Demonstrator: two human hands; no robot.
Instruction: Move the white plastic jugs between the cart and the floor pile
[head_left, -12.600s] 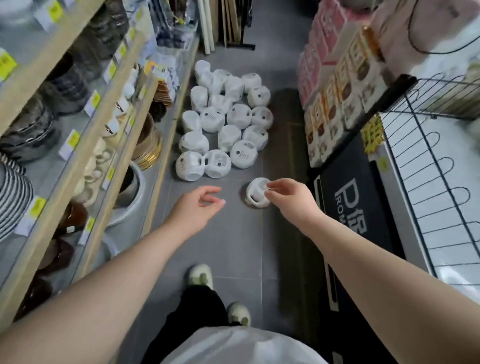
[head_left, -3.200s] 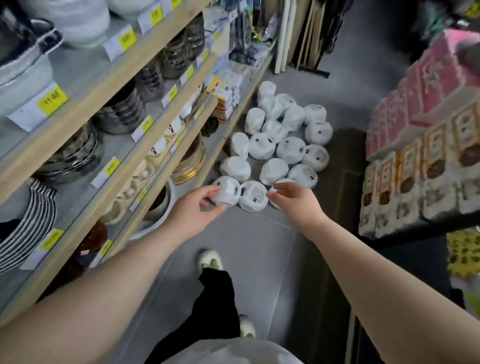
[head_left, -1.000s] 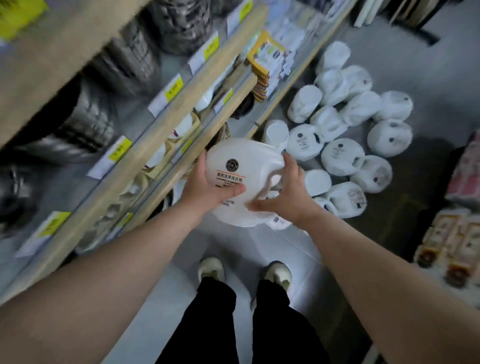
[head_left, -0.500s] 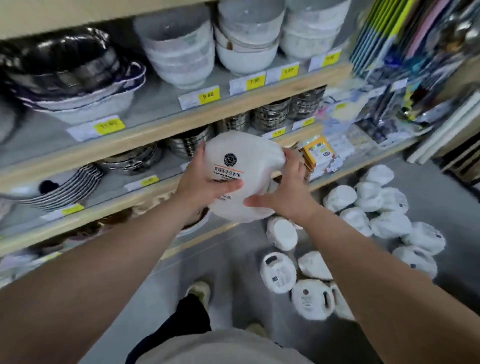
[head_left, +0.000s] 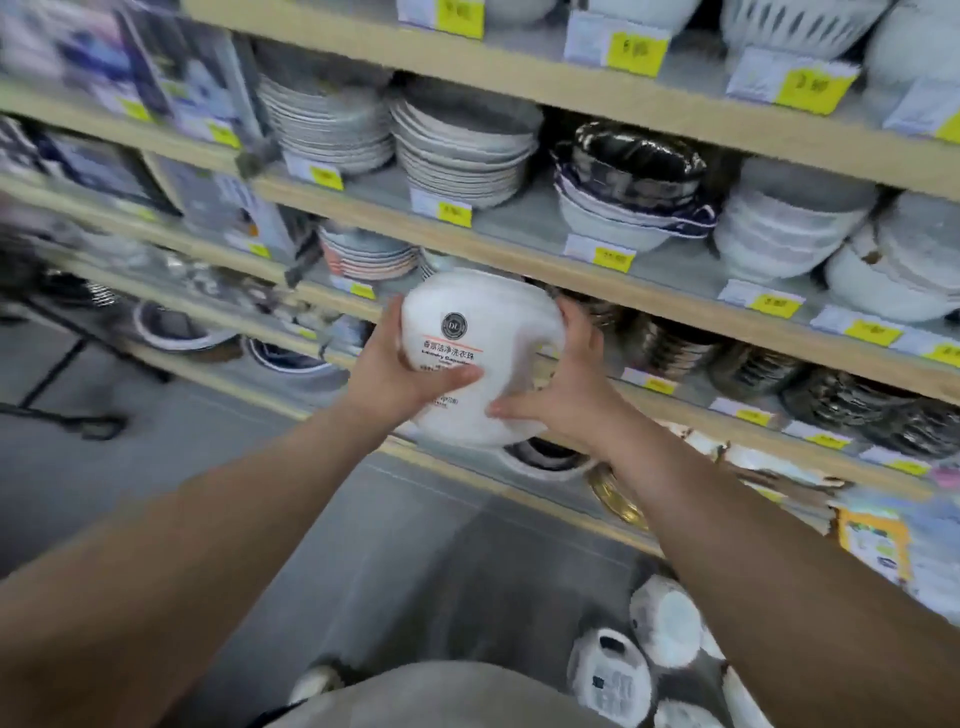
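Observation:
A white plastic tub (head_left: 480, 332) with a round black logo and a printed label hangs in front of me at chest height. My left hand (head_left: 395, 374) grips its left side, the thumb across the label. My right hand (head_left: 566, 395) grips its right side and underside, fingers curled behind it. The tub is in the air before the wooden shelves (head_left: 519, 260), touching none of them. More white tubs (head_left: 613, 675) of the same kind lie on the grey floor at the lower right.
The shelves hold stacked plates (head_left: 457, 150), white bowls (head_left: 779, 234) and dark bowls (head_left: 634, 161), with yellow price tags (head_left: 454, 214) along the edges. A black metal stand (head_left: 62, 374) is on the floor at left. My shoe (head_left: 317, 680) shows below.
Both hands picked the tub up off the floor pile and lifted it. In the last half second my view swung left along the shelves, with the tub still held between both hands.

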